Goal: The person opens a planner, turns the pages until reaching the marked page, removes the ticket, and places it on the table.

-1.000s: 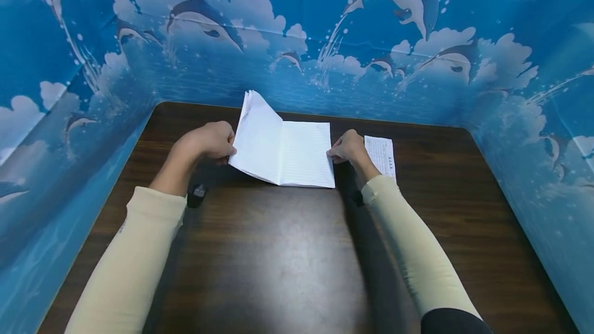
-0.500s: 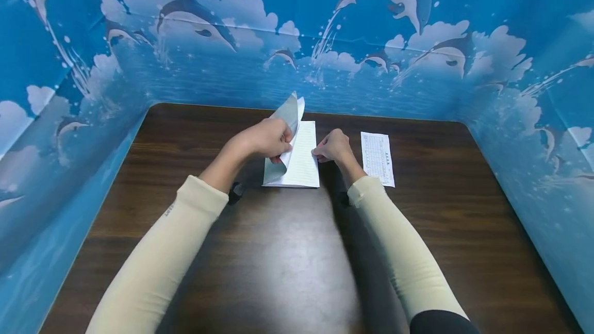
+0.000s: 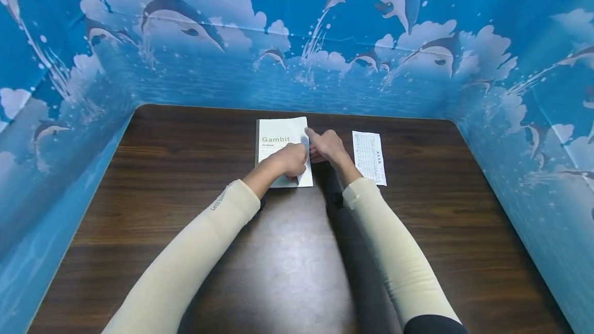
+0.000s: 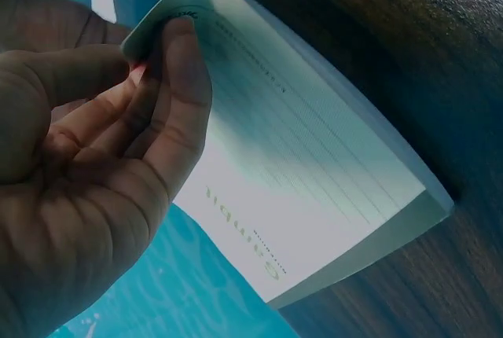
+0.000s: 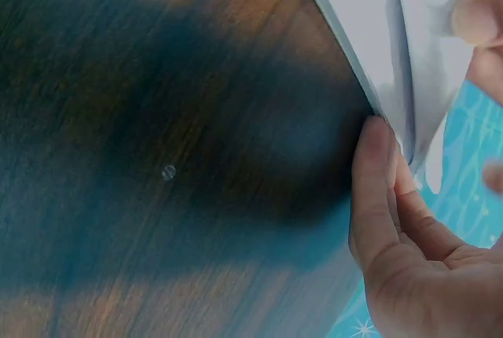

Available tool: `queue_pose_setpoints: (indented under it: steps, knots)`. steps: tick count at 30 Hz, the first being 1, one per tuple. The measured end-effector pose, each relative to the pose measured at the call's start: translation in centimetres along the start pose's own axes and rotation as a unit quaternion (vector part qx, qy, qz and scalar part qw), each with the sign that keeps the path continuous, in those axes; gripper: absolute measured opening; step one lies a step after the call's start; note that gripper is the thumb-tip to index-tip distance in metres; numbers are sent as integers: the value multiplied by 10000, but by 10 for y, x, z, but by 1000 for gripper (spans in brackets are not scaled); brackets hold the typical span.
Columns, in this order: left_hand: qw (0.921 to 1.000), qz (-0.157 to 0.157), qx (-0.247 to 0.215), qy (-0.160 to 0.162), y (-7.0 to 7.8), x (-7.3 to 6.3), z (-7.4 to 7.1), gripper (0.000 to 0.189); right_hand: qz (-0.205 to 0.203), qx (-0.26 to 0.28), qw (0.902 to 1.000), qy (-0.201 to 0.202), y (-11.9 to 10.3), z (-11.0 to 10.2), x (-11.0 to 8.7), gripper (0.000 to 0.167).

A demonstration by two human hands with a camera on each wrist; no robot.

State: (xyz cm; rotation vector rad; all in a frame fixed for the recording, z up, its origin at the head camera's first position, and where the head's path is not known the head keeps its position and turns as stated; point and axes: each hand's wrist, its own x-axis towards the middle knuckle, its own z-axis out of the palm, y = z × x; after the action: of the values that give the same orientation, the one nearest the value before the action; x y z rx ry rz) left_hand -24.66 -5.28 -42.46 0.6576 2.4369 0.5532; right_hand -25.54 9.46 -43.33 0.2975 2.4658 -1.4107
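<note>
A notebook (image 3: 280, 127) with a white cover printed "Gambit" and a grey spine lies on the dark wooden table. My left hand (image 3: 292, 160) pinches the cover's right edge between thumb and fingers. In the left wrist view the cover (image 4: 314, 157) curls up at that edge. My right hand (image 3: 328, 147) is at the notebook's right side, its thumb raised. In the right wrist view its straight fingers (image 5: 373, 173) touch the edge of the page block (image 5: 357, 39), while the left thumb (image 5: 478, 22) lies on the lifted cover.
A white printed slip of paper (image 3: 368, 156) with a grid lies right of the notebook, beside the right wrist. Behind the table (image 3: 185, 133) and along its sides hangs a blue cloth (image 3: 209, 81) with dolphins.
My left hand has moved right, turning the raised pages and cover over, so the notebook went from open to nearly closed. My right hand has lifted its thumb from the page edge.
</note>
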Motion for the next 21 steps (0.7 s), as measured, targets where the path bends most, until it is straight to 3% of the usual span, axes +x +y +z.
queue_pose_setpoints:
  steps: [2,3,6,12,16,17,21]
  knots:
    - [10000,20,85,44,3,2,3,39,-186,-645,9977,89,1,0,-1,42]
    - [9998,-54,191,22,13,-5,1,40,-284,-1004,9944,163,1,0,-2,37]
    - [9999,-121,-6,-37,21,-11,5,48,-462,-1879,9805,351,2,0,-4,25]
    - [9975,-147,-656,200,20,-18,11,54,-544,-2072,9758,431,10,0,3,28]
    - [9918,-224,-1002,756,10,-28,12,38,-522,-2157,9745,317,13,-1,1,25]
    - [9899,-297,-974,982,8,-32,11,34,-491,-2246,9728,293,5,-1,-12,23]
    - [9746,-709,-556,2050,-5,-49,10,44,-641,-2386,9689,126,6,-5,-21,30]
